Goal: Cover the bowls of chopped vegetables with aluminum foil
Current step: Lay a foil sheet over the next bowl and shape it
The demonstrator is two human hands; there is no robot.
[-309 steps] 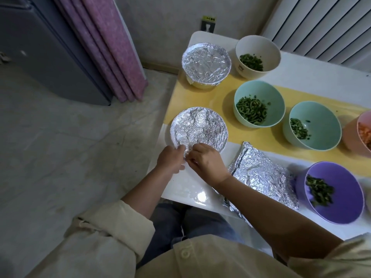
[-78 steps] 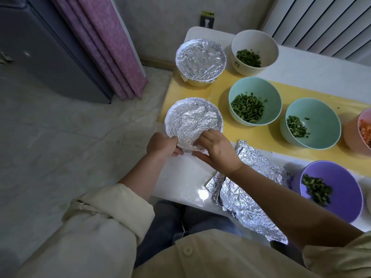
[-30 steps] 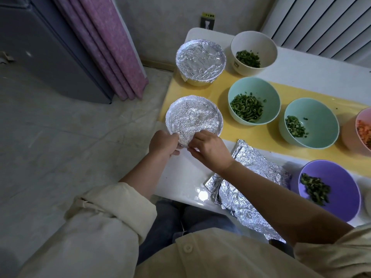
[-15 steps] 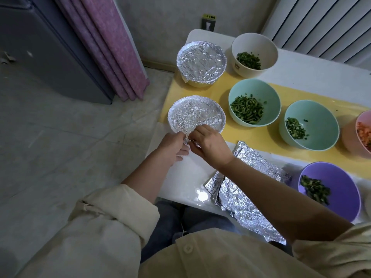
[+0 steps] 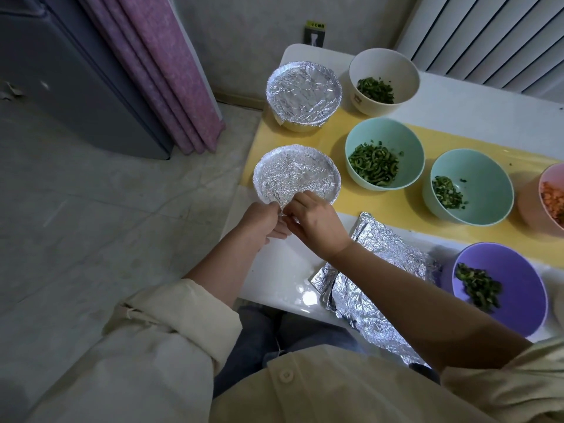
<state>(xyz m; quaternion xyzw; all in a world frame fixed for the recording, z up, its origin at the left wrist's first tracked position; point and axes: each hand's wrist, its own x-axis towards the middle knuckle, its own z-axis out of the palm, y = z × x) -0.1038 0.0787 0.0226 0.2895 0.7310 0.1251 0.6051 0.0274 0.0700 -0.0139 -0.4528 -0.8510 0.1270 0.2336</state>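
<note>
A foil-covered bowl (image 5: 296,174) sits near the table's left edge. My left hand (image 5: 263,219) and my right hand (image 5: 316,222) meet at its near rim, and both pinch the foil's edge there. A second foil-covered bowl (image 5: 303,93) stands behind it. Uncovered bowls hold chopped greens: a cream bowl (image 5: 383,79), two mint bowls (image 5: 384,152) (image 5: 468,186) and a purple bowl (image 5: 500,288). A pink bowl (image 5: 552,198) with orange pieces is cut off at the right. A crumpled stack of aluminum foil sheets (image 5: 378,267) lies under my right forearm.
The white table (image 5: 274,270) carries a yellow mat (image 5: 335,129) under the bowls. Its left edge drops to a tiled floor. A pink curtain (image 5: 158,68) and a dark cabinet (image 5: 61,80) stand at the back left, a white radiator (image 5: 488,35) behind the table.
Both hands have stayed at the near rim of the covered bowl, working the foil edge. They have drawn closer together over the last second. The bowl has barely shifted.
</note>
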